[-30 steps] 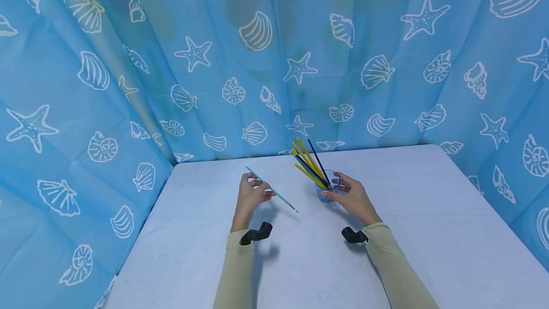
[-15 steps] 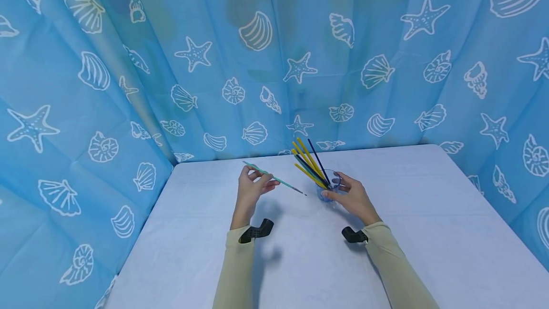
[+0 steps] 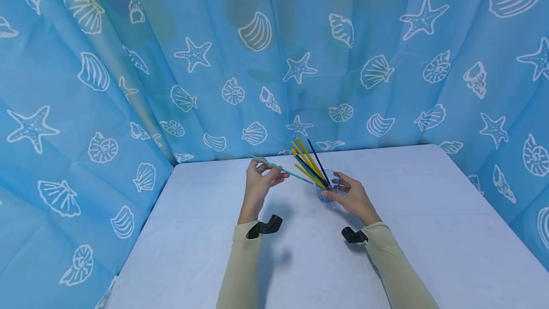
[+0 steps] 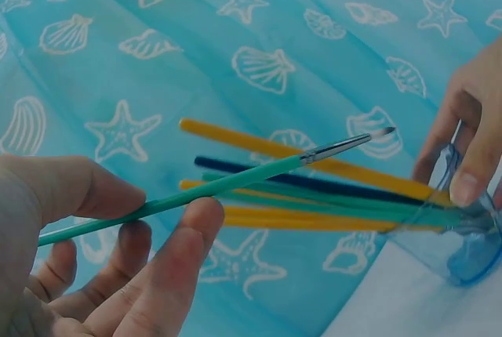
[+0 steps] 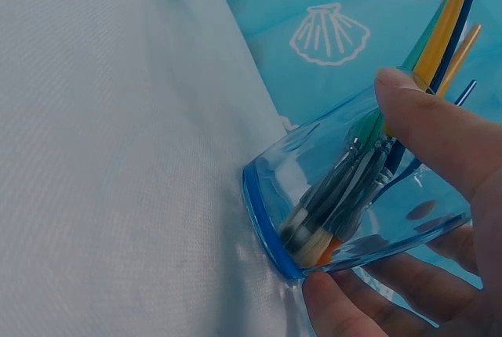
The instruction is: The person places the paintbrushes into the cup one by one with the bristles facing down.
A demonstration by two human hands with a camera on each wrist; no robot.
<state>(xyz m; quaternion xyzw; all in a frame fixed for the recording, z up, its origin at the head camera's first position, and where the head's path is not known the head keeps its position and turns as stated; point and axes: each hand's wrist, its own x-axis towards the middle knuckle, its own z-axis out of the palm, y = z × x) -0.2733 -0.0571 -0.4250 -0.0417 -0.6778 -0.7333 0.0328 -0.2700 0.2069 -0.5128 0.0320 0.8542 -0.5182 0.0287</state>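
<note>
Between thumb and fingers, my left hand [image 3: 260,186] pinches a thin green paintbrush [image 4: 251,177] by its handle. Its bristle tip points right, towards the cup, and in the left wrist view it passes in front of the other handles. My right hand [image 3: 352,198] grips a clear blue cup [image 5: 314,149] round its side, thumb near the rim. Several paintbrushes [image 5: 329,192] with yellow, dark blue and green handles stand in the cup, bristles down, leaning to the left in the head view.
A white-covered table [image 3: 188,232] lies under both hands. Blue curtains [image 3: 214,85] printed with white shells and starfish hang behind it and at both sides. A black wrist camera [image 3: 267,226] sits on the left sleeve, another black camera [image 3: 354,235] on the right.
My left hand has moved right and a little away with the green paintbrush, and the bristle end has risen and come close to the cup. My right hand and the cup stay put.
</note>
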